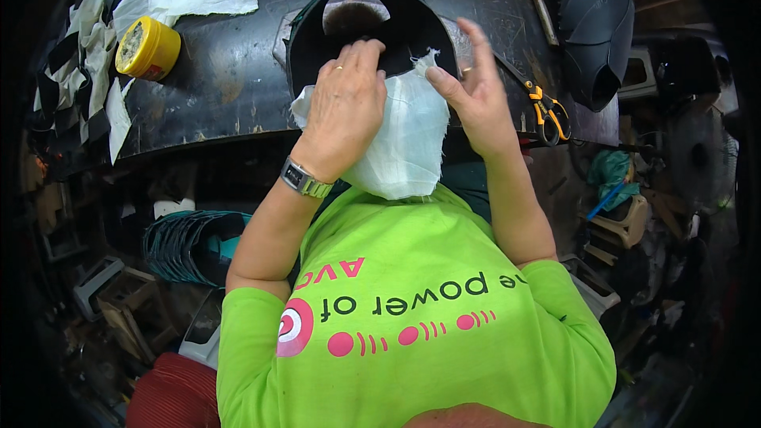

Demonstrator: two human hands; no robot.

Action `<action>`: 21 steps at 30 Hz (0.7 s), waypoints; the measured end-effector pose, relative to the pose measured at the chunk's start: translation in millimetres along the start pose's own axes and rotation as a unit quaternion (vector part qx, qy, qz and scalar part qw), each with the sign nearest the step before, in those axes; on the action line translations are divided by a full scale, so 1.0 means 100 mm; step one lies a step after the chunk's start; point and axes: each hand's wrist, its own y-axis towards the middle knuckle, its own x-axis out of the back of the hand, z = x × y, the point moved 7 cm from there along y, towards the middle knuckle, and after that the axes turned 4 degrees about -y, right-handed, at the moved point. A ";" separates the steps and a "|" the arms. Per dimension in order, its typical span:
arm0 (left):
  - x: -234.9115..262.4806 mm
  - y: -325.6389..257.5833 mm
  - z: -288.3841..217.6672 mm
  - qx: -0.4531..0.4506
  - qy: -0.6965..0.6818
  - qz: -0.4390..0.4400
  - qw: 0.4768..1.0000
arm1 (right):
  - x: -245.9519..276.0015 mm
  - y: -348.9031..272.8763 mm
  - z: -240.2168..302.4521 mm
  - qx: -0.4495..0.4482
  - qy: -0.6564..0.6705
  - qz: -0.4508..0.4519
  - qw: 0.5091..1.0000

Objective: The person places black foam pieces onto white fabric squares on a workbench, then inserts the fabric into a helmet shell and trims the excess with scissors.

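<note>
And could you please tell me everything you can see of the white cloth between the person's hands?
The white cloth looks like thin woven fabric, lightly creased, with ragged, frayed edges and a loose tuft at its upper right. It drapes from the mouth of the dark, round hollow piece down toward the green shirt. The left hand lies over its left part; the right hand's thumb is beside the tuft, though whether it touches is unclear.
</note>
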 end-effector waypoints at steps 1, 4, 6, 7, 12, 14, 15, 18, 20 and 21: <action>0.01 0.04 0.05 0.025 -0.014 -0.013 1.000 | -0.09 0.01 -0.04 -0.004 0.028 0.034 0.999; 0.21 0.03 0.18 0.064 -0.092 -0.051 0.992 | -0.38 -0.14 0.11 0.146 -0.113 0.103 0.977; 0.24 -0.43 0.33 0.255 -0.547 -0.095 0.791 | -0.70 -0.26 0.27 0.269 -0.084 0.148 0.948; 0.29 -0.64 0.28 0.272 -0.632 -0.089 0.720 | -0.85 -0.33 0.34 0.320 -0.123 0.180 0.922; 0.68 -1.05 0.13 0.032 0.305 0.012 0.952 | -1.46 -0.55 0.46 0.407 -0.240 0.263 0.841; 0.72 -1.12 0.24 0.079 0.294 -0.014 0.952 | -1.60 -0.60 0.45 0.421 -0.257 0.281 0.823; 0.73 -1.14 0.27 0.093 0.296 -0.025 0.950 | -1.66 -0.63 0.44 0.426 -0.258 0.289 0.817; 0.76 -1.19 0.32 0.119 0.299 -0.043 0.946 | -1.75 -0.72 0.39 0.435 -0.264 0.307 0.804; 0.76 -1.21 0.35 0.126 0.297 -0.050 0.945 | -1.76 -0.74 0.37 0.440 -0.267 0.307 0.801; 0.75 -1.21 0.36 0.127 0.296 -0.054 0.945 | -1.74 -0.73 0.38 0.439 -0.259 0.289 0.810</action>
